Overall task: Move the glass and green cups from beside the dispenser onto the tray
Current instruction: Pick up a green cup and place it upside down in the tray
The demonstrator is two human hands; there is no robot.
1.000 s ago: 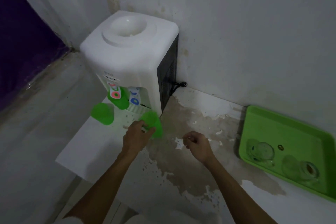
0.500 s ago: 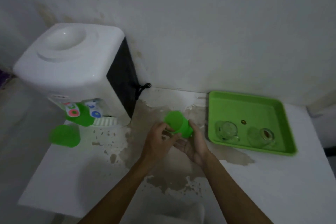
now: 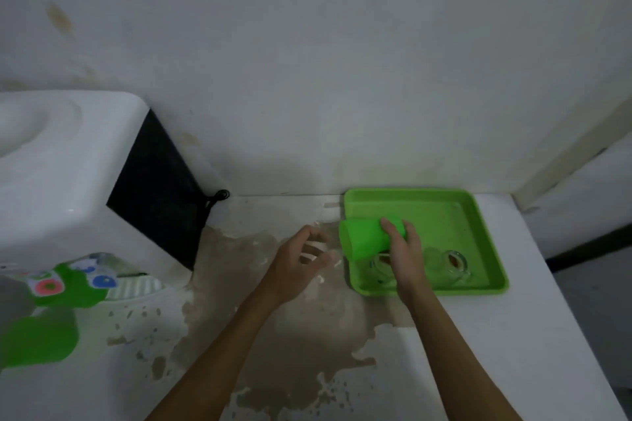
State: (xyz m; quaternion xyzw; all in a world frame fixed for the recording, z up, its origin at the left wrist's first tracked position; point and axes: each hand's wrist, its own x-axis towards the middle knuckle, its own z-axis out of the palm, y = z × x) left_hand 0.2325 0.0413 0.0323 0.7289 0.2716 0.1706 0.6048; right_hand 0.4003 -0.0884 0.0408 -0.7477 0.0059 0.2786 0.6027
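Observation:
My right hand (image 3: 405,255) grips a green cup (image 3: 364,237), tipped on its side with its mouth to the left, above the left edge of the green tray (image 3: 458,212). Two glass cups lie on the tray: one (image 3: 451,265) at the front middle, the other (image 3: 379,267) partly hidden under my right hand. My left hand (image 3: 301,267) hovers empty with fingers spread, just left of the tray. Two more green cups stay by the white dispenser (image 3: 68,174): one (image 3: 73,289) under the taps, one (image 3: 37,340) in front at the far left.
The white counter (image 3: 513,335) has a large worn brown patch in its middle. A wall stands right behind the tray and dispenser. A black cord (image 3: 215,198) hangs behind the dispenser. The counter's right edge drops off past the tray.
The green cup passed from both hands to my right hand alone and moved right over the tray's edge. My left hand let go and opened. The view turned to the right.

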